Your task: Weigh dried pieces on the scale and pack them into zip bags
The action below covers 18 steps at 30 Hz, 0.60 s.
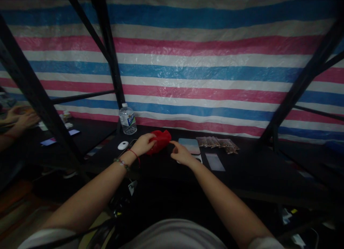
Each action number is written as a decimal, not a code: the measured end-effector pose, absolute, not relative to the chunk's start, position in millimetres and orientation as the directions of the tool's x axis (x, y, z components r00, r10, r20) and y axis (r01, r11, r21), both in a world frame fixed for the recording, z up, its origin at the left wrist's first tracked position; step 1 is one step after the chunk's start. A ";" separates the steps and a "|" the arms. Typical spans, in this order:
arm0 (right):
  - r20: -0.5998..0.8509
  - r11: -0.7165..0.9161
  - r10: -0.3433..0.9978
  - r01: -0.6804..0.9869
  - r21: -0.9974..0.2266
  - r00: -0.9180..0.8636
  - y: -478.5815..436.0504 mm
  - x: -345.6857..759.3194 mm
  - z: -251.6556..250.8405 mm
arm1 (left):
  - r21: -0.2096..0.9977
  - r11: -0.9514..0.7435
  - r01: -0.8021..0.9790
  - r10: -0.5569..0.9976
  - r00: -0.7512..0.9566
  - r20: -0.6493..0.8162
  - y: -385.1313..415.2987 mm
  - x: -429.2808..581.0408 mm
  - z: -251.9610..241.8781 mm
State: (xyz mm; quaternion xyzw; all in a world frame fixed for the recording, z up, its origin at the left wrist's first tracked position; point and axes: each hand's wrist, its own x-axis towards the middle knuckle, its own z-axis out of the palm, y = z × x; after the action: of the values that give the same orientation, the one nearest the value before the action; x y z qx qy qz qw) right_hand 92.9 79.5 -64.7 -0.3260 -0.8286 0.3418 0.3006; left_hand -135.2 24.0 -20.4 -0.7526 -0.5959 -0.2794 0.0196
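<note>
A bright red, crumpled bag (pixel 162 140) lies on the black tabletop in front of me. My left hand (pixel 145 144), with a red string and beads at its wrist, grips the bag's left side. On the bag's right, my right hand (pixel 182 154) has its index finger stretched toward the red edge, the other fingers partly curled and nothing visible in them. Just beyond that hand is a light blue-grey flat object (pixel 189 146), with a white item partly covered by the hand. What the bag contains cannot be seen.
A clear water bottle (pixel 128 120) and a white mouse (pixel 123 145) stand left of the bag. Several small filled packets (pixel 217 142) and an empty clear packet (pixel 215 162) lie at right. Black metal posts rise on both sides. Another person's hands (pixel 25 118) show at far left.
</note>
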 end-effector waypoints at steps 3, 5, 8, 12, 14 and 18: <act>0.303 0.573 0.737 0.320 -0.755 -0.604 85.7 85.7 -54.4 | 0.329 -0.247 0.911 0.875 0.064 0.480 21.0 -136.8 -23.7; 0.322 0.597 0.714 0.300 -0.744 -0.621 85.9 83.0 -48.8 | 0.254 -0.315 0.915 0.890 0.191 0.414 19.9 -137.1 -26.1; 0.306 0.591 0.719 0.317 -0.742 -0.624 82.9 79.2 -45.9 | 0.181 -0.310 0.933 0.861 0.196 0.469 21.1 -138.9 -24.8; 0.255 0.568 0.718 0.333 -0.752 -0.648 76.2 72.0 -52.0 | 0.181 -0.361 0.915 0.862 0.253 0.439 16.6 -134.5 -23.6; 0.230 0.580 0.685 0.327 -0.746 -0.691 71.2 69.5 -57.3 | 0.201 -0.461 0.864 0.871 0.398 0.287 6.8 -127.9 -28.0; 0.193 0.659 0.618 0.369 -0.655 -0.762 59.9 72.2 -68.6 | 0.275 -0.506 0.818 0.862 0.490 0.129 -19.1 -118.4 -41.5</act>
State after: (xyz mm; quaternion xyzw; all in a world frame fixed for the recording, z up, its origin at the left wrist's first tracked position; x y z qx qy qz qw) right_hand 72.2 59.9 -68.6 -0.2777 -0.8877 0.3052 0.2042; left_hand -118.4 -19.1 -41.5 -0.8585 -0.4893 -0.1254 -0.0886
